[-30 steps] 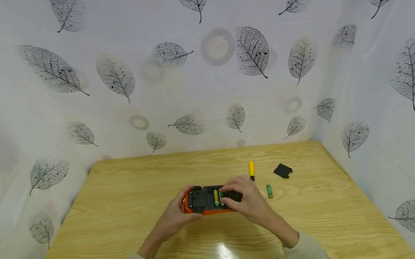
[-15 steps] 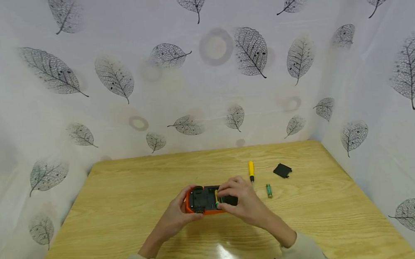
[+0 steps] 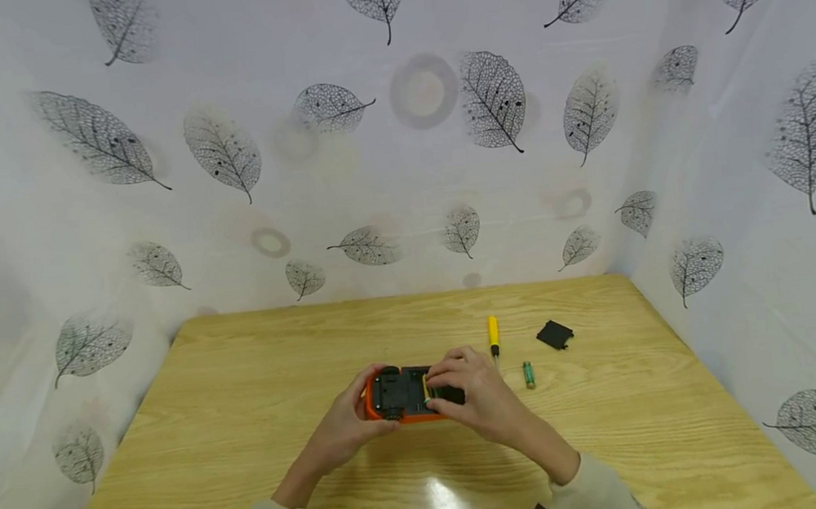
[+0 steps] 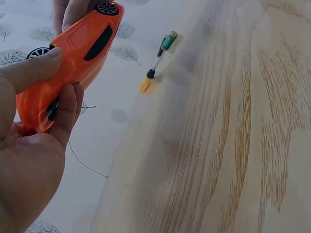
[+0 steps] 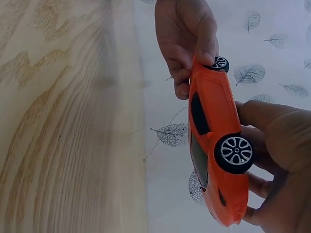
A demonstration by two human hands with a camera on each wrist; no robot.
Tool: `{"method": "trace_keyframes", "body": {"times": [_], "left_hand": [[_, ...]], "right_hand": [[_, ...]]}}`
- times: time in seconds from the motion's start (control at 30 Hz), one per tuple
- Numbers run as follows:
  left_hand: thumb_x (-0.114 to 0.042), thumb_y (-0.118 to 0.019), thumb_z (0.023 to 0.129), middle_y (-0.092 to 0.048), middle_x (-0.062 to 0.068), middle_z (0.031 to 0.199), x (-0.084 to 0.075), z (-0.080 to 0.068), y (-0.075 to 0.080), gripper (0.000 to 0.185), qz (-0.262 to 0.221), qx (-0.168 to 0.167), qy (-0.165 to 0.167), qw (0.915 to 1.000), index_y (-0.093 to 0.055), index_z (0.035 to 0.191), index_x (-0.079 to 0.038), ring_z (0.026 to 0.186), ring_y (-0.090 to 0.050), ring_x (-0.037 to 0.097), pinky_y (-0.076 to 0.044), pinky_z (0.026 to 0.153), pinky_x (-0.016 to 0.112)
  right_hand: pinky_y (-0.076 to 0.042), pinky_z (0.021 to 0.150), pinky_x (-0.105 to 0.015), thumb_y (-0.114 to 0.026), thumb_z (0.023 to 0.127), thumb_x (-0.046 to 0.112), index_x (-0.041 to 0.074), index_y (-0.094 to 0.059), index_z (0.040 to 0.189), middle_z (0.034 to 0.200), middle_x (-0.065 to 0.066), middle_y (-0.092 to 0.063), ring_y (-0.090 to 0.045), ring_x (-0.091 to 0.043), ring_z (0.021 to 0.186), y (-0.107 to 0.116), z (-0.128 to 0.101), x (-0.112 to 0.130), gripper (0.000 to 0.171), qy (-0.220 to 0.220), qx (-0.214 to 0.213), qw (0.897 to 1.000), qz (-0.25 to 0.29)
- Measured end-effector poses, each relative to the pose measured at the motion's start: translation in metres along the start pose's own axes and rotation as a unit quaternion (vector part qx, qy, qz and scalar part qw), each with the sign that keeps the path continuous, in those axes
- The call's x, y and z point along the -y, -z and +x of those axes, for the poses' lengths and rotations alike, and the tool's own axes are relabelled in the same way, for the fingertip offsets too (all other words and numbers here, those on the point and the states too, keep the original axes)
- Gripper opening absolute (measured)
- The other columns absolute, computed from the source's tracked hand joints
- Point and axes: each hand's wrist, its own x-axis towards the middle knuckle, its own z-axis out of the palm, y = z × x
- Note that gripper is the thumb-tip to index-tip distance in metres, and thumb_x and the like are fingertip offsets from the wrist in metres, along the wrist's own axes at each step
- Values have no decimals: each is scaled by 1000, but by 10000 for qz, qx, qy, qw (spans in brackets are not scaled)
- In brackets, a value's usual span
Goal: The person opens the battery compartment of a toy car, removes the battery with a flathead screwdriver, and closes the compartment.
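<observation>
An orange toy car [image 3: 370, 397] is held wheels up, its black underside facing the head camera and its battery compartment uncovered. My left hand [image 3: 343, 424] grips one end, thumb on one side and fingers on the other, as the left wrist view also shows on the orange body [image 4: 80, 58]. Over the compartment, my right hand [image 3: 484, 395] pinches a yellow-and-green battery [image 3: 425, 385] between thumb and fingertips at its two ends. Those fingers hide the rest of the compartment. From the right wrist view, the right hand [image 5: 291, 145] is behind the car's underside.
On the wooden table [image 3: 277, 349] lie a yellow-handled screwdriver [image 3: 493, 333], a loose green battery [image 3: 529, 375] and a black battery cover [image 3: 555, 335], all to the right of the car. A leaf-print curtain [image 3: 371, 176] stands behind the table's far edge.
My right hand has shifted slightly left, its fingertips passing from the right-hand battery in the compartment to the yellow-and-green one. The left hand keeps its grip on the car.
</observation>
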Motion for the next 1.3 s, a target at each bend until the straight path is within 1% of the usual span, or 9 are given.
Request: {"method": "trace_keyframes", "body": {"times": [0.17, 0.4, 0.57, 0.63, 0.83, 0.93, 1.07, 1.23, 1.3], "left_hand": [[6, -75, 90, -32, 32, 154, 0, 0, 1, 85, 9, 27, -13, 10000, -25, 159, 1, 128, -58, 35, -57, 95, 32], [5, -76, 90, -34, 31, 154, -1, 0, 2, 87, 59, 6, 40, 10000, -24, 160, -3, 127, -60, 32, -58, 94, 34], [5, -77, 89, -35, 28, 155, -2, 0, 1, 88, 36, -46, 120, 9999, -26, 160, -7, 128, -59, 34, -58, 94, 34], [5, -76, 90, -35, 29, 155, -1, 0, 2, 87, 33, -34, 97, 9999, -26, 160, -6, 128, -59, 35, -58, 94, 34], [4, -75, 92, -30, 34, 156, 1, -1, 2, 87, -96, 42, 89, 9999, -22, 161, -1, 129, -58, 36, -57, 95, 33], [3, -75, 92, -30, 34, 156, 1, -1, 2, 87, -139, -7, 144, 9998, -22, 161, -1, 129, -58, 35, -58, 94, 33], [2, -75, 92, -31, 34, 156, -1, -1, 2, 87, -101, -59, 173, 9998, -22, 161, -1, 128, -58, 35, -58, 93, 32], [4, -75, 92, -31, 33, 156, -1, -2, 1, 87, -102, -65, 162, 9998, -22, 160, 1, 128, -59, 34, -58, 93, 32], [4, -75, 91, -31, 33, 156, -1, -2, 1, 86, -96, -68, 171, 9998, -24, 160, 1, 127, -59, 33, -58, 93, 32]], "right_hand": [[-45, 87, -51, -90, 81, 20, 10, -81, 99, 110, 2, -75, -57, -22, 104, -3, -1, 0, 23, 136, -198, 9995, -191], [-45, 88, -52, -88, 82, 15, 10, -81, 99, 108, 0, -76, -58, -21, 100, -6, -2, 0, 20, 239, -585, 9979, -114], [-44, 89, -54, -87, 83, 15, 10, -81, 102, 107, -1, -77, -58, -22, 101, -6, -2, 1, 20, 220, -685, 9974, 27], [-44, 89, -55, -86, 84, 15, 11, -81, 103, 106, 0, -77, -58, -22, 101, -7, -3, 1, 20, 209, -694, 9973, 72], [-45, 88, -50, -82, 87, 15, 13, -82, 102, 107, 2, -76, -57, -21, 101, -8, -3, 1, 15, 306, -543, 9980, 101], [-45, 87, -49, -80, 89, 13, 13, -82, 101, 109, 1, -75, -56, -21, 101, -7, -3, 2, 12, 383, -505, 9980, 76], [-45, 87, -49, -79, 90, 15, 13, -82, 104, 111, 0, -74, -55, -22, 103, -3, -2, 3, 15, 469, -389, 9981, 70], [-44, 90, -51, -80, 88, 18, 14, -81, 109, 113, 0, -71, -54, -22, 107, 2, -1, 4, 21, 498, -38, 9987, 81], [-44, 91, -50, -79, 89, 19, 16, -81, 111, 115, 0, -70, -53, -21, 108, 5, -1, 4, 22, 417, 174, 9989, 107]]}}
